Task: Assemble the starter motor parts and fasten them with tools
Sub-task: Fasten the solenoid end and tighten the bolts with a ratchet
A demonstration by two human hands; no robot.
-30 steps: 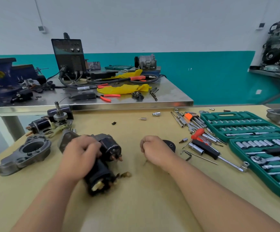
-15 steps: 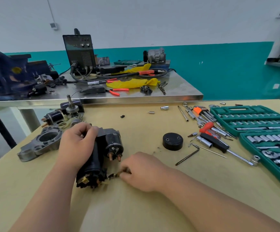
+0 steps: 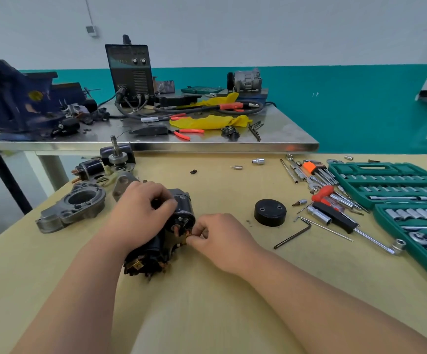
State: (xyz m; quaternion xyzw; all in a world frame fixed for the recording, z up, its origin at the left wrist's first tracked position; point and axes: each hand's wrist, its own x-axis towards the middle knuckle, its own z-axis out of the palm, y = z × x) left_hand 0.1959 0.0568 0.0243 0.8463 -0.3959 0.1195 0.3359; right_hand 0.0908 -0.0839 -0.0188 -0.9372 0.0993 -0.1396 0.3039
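You are gripping the starter motor (image 3: 156,254) with your left hand (image 3: 140,215), fingers curled over its top, and it is lying on its side on the table (image 3: 232,310) right in front of you. Your right hand (image 3: 222,238) is pinching a small brass-coloured piece (image 3: 187,240) against the terminal end of the solenoid (image 3: 181,215). I cannot tell whether it is a nut or a lead end.

The pinch is only at your fingertips, so the piece is likely to slip. If it does, it could roll away across the table or drop in among the motor's open near end.

If you are starting it on a stud while the body is sitting tilted, you are risking a crossed thread. The round body is resting on nothing but your left hand's hold, so easing that grip may let it roll and drag the piece off line.

The black cap (image 3: 270,212) and hex key (image 3: 292,235) are lying well apart to your right. Reaching for them would mean freeing a hand.
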